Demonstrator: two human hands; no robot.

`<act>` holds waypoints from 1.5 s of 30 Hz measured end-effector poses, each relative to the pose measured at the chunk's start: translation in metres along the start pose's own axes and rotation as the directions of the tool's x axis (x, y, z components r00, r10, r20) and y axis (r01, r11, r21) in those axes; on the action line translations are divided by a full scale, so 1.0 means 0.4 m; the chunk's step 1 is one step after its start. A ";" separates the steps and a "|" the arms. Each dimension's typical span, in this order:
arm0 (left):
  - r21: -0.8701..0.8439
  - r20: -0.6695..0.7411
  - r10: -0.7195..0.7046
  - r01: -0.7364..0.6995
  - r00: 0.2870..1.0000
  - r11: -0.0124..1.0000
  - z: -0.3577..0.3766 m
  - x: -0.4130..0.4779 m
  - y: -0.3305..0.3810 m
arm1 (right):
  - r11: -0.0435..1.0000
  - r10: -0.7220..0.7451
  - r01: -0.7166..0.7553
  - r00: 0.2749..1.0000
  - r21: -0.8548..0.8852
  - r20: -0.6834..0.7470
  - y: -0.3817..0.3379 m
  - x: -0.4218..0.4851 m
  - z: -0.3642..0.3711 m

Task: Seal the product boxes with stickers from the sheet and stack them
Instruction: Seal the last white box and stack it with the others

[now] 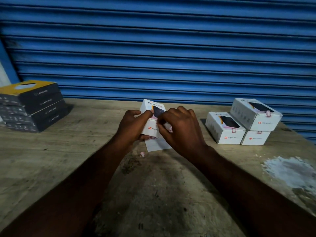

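White product box point(150, 107) sits tilted at the middle of the desk point(68, 159), above the sticker sheet point(158, 145), held between both hands. The left hand point(133, 125) grips its left side, thumb on top. The right hand point(181, 129), fingers curled, pinches at its front edge.
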State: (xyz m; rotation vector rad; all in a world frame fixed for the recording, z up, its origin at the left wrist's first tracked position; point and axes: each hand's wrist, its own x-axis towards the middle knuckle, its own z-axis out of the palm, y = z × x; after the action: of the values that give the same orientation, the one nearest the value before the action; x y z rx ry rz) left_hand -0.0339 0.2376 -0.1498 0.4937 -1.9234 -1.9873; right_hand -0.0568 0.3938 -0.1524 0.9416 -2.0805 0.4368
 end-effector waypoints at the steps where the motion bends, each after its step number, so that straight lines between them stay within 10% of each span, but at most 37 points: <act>1: -0.006 0.002 -0.002 0.002 1.000 1.000 0.000 0.000 0.000 | 0.999 0.024 -0.024 1.000 0.042 -0.002 -0.001 0.000 0.001; 30: -0.141 0.182 0.075 -0.049 0.980 0.989 0.002 -0.007 0.000 | 0.482 0.537 -0.403 0.838 0.778 0.102 0.001 -0.002 0.053; 35: -0.143 0.147 0.075 -0.054 0.986 0.988 -0.001 -0.007 0.002 | 0.198 0.555 -0.510 0.762 0.837 0.333 -0.001 0.010 0.024; 40: -0.029 0.170 0.201 -0.199 0.965 0.979 0.005 -0.012 -0.002 | -0.302 0.466 -0.702 0.482 0.645 0.742 0.012 0.022 -0.004; 45: 0.038 0.183 0.230 -0.240 0.956 0.970 0.014 -0.014 -0.006 | -0.346 0.400 -0.745 0.433 0.570 0.808 0.031 0.021 -0.010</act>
State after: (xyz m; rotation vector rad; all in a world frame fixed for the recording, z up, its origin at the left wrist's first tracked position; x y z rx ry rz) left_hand -0.0315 0.2451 -0.1518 0.0961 -2.0439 -1.8780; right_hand -0.0675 0.4002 -0.1432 0.2205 -2.1670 2.8385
